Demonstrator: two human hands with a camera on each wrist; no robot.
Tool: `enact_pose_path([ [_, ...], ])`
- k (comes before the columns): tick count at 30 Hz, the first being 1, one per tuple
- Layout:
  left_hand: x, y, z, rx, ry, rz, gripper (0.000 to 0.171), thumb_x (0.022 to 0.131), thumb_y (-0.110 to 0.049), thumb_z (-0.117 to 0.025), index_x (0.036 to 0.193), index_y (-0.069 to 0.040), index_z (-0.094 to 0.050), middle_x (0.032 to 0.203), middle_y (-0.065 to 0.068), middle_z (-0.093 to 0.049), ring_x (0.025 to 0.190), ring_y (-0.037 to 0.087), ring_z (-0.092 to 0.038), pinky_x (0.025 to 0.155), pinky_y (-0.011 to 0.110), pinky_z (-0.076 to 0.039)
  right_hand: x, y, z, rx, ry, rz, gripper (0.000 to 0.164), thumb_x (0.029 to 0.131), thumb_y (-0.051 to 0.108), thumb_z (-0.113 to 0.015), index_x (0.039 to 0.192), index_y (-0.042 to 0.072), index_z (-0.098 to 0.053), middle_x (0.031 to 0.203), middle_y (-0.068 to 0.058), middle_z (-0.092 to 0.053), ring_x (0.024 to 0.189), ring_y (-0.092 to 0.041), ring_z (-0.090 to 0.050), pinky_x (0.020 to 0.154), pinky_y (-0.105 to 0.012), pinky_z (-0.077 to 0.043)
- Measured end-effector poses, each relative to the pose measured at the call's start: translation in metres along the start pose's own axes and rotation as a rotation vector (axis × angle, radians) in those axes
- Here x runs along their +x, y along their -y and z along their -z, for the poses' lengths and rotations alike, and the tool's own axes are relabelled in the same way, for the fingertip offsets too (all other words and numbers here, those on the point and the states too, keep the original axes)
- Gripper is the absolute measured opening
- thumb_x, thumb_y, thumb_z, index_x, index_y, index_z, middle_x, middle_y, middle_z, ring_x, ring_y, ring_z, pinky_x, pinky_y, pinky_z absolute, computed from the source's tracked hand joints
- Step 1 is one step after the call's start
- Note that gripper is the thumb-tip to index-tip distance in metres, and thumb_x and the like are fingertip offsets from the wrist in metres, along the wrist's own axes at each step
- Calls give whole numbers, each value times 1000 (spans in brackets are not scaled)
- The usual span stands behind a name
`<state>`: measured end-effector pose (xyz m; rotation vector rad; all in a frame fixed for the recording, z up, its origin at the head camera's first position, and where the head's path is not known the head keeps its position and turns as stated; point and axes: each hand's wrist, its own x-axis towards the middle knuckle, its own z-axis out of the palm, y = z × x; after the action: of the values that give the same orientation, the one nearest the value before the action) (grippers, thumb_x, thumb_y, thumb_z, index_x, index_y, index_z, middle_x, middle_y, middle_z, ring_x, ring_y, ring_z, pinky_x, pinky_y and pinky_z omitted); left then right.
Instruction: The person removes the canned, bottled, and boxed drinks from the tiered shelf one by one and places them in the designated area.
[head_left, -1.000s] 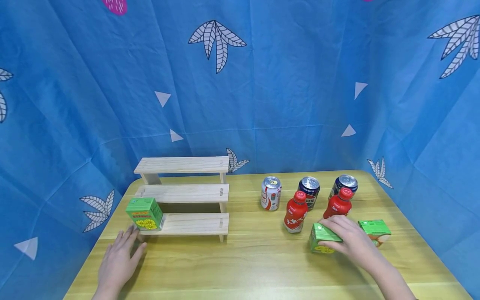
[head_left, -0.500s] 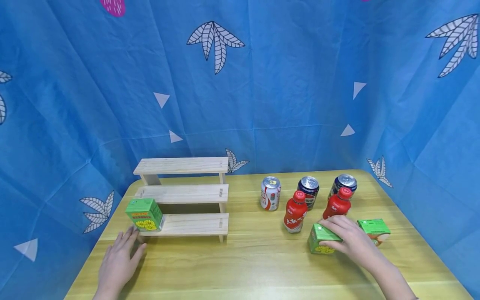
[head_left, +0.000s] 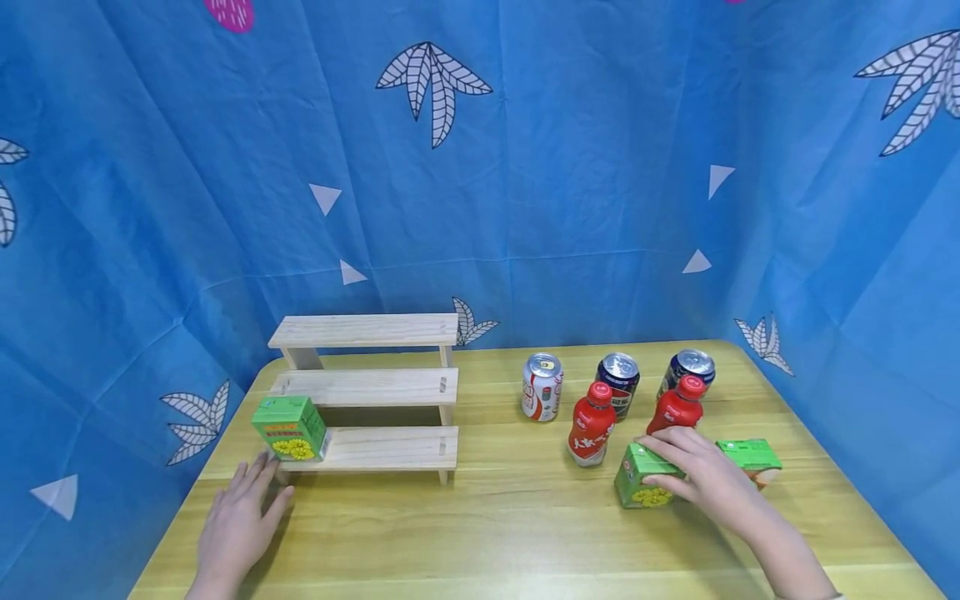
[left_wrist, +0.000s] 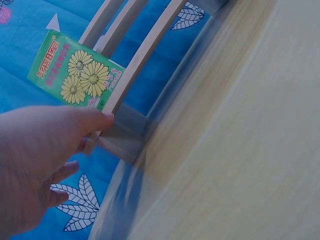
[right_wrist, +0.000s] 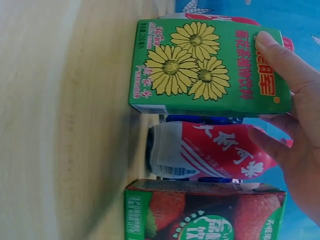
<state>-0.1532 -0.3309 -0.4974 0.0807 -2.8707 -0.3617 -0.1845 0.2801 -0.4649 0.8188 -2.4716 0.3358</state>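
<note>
A green drink carton with yellow flowers (head_left: 292, 429) stands at the left end of the lowest board of a three-tier wooden shelf (head_left: 390, 450). My left hand (head_left: 236, 521) lies beside that end, fingertips at the front corner, thumb spread away. In the left wrist view its thumb overlaps the board's edge. My right hand (head_left: 705, 475) grips a matching flowered drink carton (right_wrist: 200, 70) from above, thumb on the printed front and fingers over the top. The carton is upright, close over the table. Right behind it is a red bottle (head_left: 678, 407), its lower part hidden by the hand.
Another green carton with fruit pictures (head_left: 750, 457) stands right of my right hand. A second red bottle (head_left: 591, 427) is to the left. Behind are a white can (head_left: 542, 387) and two dark blue cans (head_left: 619, 379). Blue cloth (head_left: 562, 167) hangs around the wooden table (head_left: 487, 542).
The carton in my right hand has shifted slightly left and turned a little, so more of its flowered front shows. My left hand has stayed at the shelf corner.
</note>
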Motion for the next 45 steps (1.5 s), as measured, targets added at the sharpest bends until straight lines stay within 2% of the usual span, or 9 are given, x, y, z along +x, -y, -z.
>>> enact_pose_path([
  [4,0,1,-1,-2,-6,-5,61,97,-43,-55,140,1,-48,149,27,-40,135,53,-35,105,77,-24,1,0,4,2,31,-14,53,73,32,-82,123,19,-67,111,8,-65,101,-12,-59,81,-42,-58],
  [15,-2,1,-1,-1,-11,-11,61,97,-41,-57,139,2,-49,149,27,-41,134,54,-36,104,77,-25,2,3,7,-10,50,-30,53,73,33,-83,122,19,-67,111,8,-65,101,-13,-60,81,-42,-58],
  [21,-2,0,0,1,-7,-6,61,97,-41,-57,139,2,-49,149,28,-41,134,54,-36,105,77,-25,4,5,8,-12,39,-32,57,69,34,-85,122,18,-67,113,5,-65,103,-16,-61,84,-44,-57],
  [23,-2,0,0,1,-9,-7,61,97,-41,-57,139,2,-49,149,28,-40,134,54,-35,105,76,-25,5,5,9,-10,19,-16,59,67,34,-86,121,18,-68,113,4,-65,103,-17,-61,84,-42,-56],
  [31,0,1,1,-1,3,-9,62,98,-44,-53,141,1,-47,150,27,-39,136,53,-33,105,76,-24,18,14,16,41,-71,69,61,63,30,-88,120,22,-68,112,9,-64,100,-11,-59,88,-23,-46],
  [34,0,0,1,-1,-1,-8,62,98,-43,-54,140,1,-47,150,27,-39,136,53,-33,106,76,-24,25,18,19,58,-86,106,59,66,31,-86,121,23,-67,111,10,-64,99,-9,-58,87,-22,-45],
  [36,0,0,1,-1,-4,-7,61,97,-43,-54,140,1,-48,149,27,-40,135,53,-34,106,75,-24,30,21,20,57,-98,127,54,72,39,-83,121,23,-67,111,9,-64,99,-9,-58,87,-23,-46],
  [41,0,0,1,-1,6,0,62,97,-43,-55,140,1,-48,150,27,-39,136,53,-33,106,75,-24,42,29,22,60,-129,175,48,87,55,-64,119,20,-69,113,5,-66,102,-13,-59,87,-27,-49],
  [45,0,0,0,-1,30,6,63,98,-45,-52,142,1,-46,151,27,-37,137,54,-31,107,76,-22,52,39,21,66,-153,220,49,91,57,-55,119,19,-69,113,2,-67,102,-16,-61,84,-31,-52],
])
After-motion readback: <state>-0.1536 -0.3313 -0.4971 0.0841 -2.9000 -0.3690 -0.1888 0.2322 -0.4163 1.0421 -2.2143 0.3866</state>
